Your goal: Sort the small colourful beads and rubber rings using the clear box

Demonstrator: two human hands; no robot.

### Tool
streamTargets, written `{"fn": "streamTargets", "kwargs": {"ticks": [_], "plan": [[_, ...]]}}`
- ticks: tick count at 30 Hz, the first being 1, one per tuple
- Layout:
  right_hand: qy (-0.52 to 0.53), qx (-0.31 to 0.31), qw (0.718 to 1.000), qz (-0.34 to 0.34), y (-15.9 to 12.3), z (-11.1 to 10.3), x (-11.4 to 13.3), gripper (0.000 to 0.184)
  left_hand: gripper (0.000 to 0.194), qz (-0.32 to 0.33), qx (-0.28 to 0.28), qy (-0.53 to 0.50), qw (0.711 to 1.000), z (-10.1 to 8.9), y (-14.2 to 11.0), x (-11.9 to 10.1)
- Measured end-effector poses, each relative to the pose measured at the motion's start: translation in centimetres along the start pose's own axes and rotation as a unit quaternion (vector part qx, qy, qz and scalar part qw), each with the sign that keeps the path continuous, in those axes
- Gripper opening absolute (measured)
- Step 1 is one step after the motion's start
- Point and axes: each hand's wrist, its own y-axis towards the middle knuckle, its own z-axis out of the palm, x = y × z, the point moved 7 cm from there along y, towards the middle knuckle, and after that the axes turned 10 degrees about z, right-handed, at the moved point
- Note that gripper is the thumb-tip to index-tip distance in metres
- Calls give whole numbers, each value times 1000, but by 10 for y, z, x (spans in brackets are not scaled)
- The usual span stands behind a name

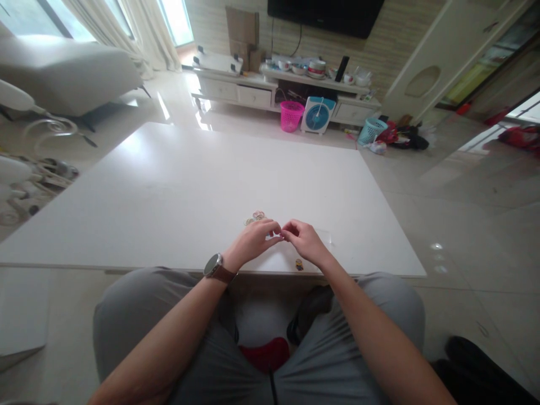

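Observation:
My left hand (256,241), with a watch (213,264) at its wrist, is over the near part of the white table. Its thumb and fingers are pinched together. Fingertip to fingertip with it is my right hand (304,241), also in a pinch; whatever lies between the fingertips is too small to make out. Just beyond my left hand sits a small pile of ring-shaped pieces (258,215), partly covered by the fingers. A small yellow and blue cartoon figure (299,264) lies below my right hand near the table edge. Past the right wrist a clear, flat plastic piece (325,237) shows in part.
The white table (189,185) stretches ahead, its near edge at my knees. Across the floor stand a pink basket (291,117), a blue and white fan (318,116) and a light blue basket (372,131), before a low cabinet (254,97). A sofa (63,73) is at the left.

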Motion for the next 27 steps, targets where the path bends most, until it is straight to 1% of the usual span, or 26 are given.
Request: {"fn": "streamTargets", "kwargs": {"ticks": [3,7,10,13,16,21,27], "plan": [[15,-5,1000,5,1,1,-4,16,14,-1,-17,0,1000,-1,0,1],[2,-21,1000,3,0,-2,1,11,15,-6,-19,-4,1000,0,-1,4],[-42,-58,997,-3,-1,-12,7,7,14,-13,-14,7,1000,4,-1,12],[-89,-98,991,-10,-2,-24,11,7,11,-22,-10,39,999,10,-2,21],[-144,-113,983,-29,-3,-28,14,7,5,-32,-5,72,997,17,-2,26],[-234,-94,966,-60,-4,-17,14,9,7,-63,-22,110,992,23,-6,31],[-353,-34,931,-84,-10,4,13,17,6,-71,-23,120,990,31,-8,39]]}}
